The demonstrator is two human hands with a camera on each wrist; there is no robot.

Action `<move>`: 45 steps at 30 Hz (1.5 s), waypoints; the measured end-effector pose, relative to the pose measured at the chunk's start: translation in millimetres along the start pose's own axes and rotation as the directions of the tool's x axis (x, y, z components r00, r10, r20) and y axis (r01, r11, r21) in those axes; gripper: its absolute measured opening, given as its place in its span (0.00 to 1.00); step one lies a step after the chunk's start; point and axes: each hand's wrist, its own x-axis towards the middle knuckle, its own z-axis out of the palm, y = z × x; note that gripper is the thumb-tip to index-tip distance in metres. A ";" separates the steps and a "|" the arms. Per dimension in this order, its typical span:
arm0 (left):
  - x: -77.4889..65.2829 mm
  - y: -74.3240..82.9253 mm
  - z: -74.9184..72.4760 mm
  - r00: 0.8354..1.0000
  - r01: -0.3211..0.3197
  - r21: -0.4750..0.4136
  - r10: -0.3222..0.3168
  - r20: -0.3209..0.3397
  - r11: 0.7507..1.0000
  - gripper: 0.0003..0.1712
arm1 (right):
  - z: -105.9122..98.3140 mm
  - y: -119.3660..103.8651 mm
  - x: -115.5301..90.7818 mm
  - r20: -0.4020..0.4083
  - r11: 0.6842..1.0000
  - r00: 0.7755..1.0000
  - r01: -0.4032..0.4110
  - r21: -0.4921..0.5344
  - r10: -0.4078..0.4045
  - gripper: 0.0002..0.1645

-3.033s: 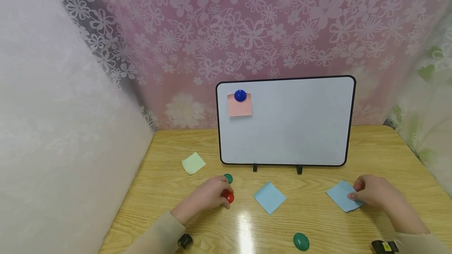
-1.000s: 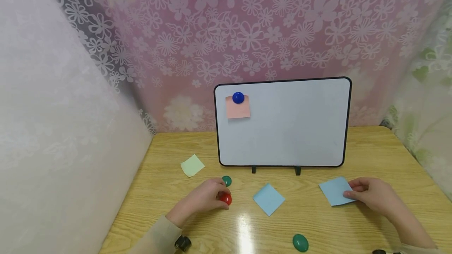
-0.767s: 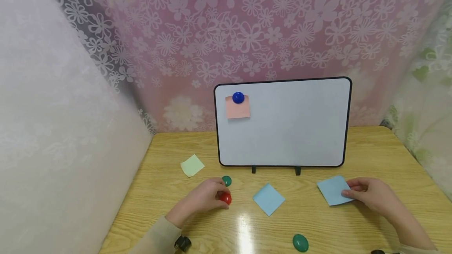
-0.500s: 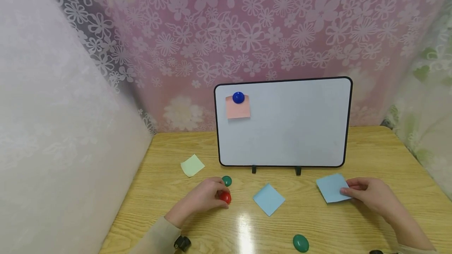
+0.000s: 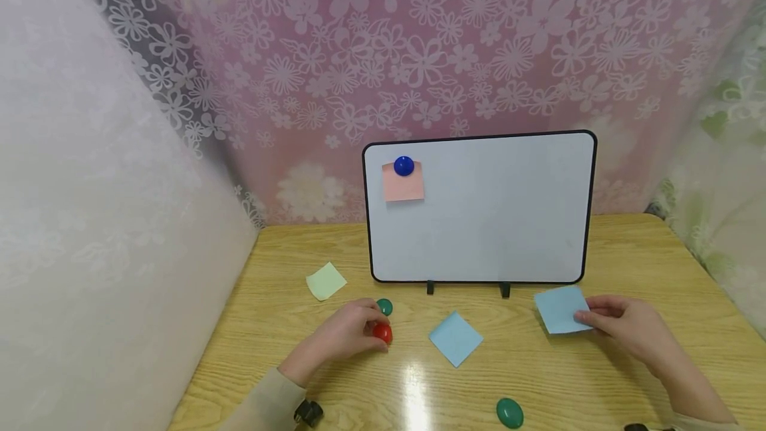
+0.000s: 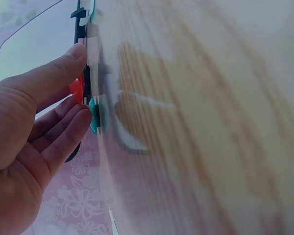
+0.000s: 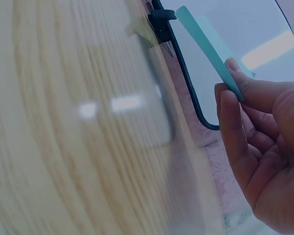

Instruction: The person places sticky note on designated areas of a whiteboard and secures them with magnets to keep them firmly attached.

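Note:
My left hand [image 5: 346, 332] pinches a round red magnet [image 5: 383, 333] between thumb and fingers, its black underside facing the table in the left wrist view. Just behind it lies a green magnet [image 5: 385, 307], partly covered by the fingers in the head view. On the right, my right hand [image 5: 631, 326] holds a blue sticky note [image 5: 559, 310] by its right corner, thumb on top. The right wrist view shows that note [image 7: 206, 46] raised off the table and slightly bent. Another blue sticky note [image 5: 456, 338] lies flat between the hands.
A whiteboard [image 5: 497, 218] stands on small black feet at the back. A blue magnet [image 5: 403, 165] holds a pink note [image 5: 403, 186] on its upper left. On the wooden table lie a pale green note [image 5: 326, 281] at left and an oval green magnet [image 5: 510, 412] in front.
My right hand has lifted the blue note off the table and shifted it left and toward the whiteboard, turning it. My left hand has stayed nearly in place with the red magnet.

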 end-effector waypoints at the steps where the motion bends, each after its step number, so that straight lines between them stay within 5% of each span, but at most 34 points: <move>1: 0.3 0.1 -0.1 1.000 0.003 -0.002 -0.003 -0.003 1.000 0.20 | 0.2 0.0 -0.1 -0.009 1.000 1.000 0.002 -0.004 -0.002 0.45; 15: 5.0 3.2 -6.8 0.997 -0.045 0.009 0.045 -0.063 0.999 0.18 | 9.0 -10.9 -2.2 -0.121 0.998 0.992 0.040 0.050 -0.034 0.45; 35: 15.2 12.0 -13.6 0.986 -0.060 0.098 0.074 -0.149 0.993 0.19 | 25.4 -20.7 7.5 -0.155 0.994 0.988 0.037 0.106 -0.020 0.46; 45: 24.1 24.8 -19.5 0.982 -0.069 0.110 0.087 -0.170 0.992 0.21 | 40.1 -32.7 14.0 -0.144 0.972 0.989 0.078 0.221 -0.046 0.47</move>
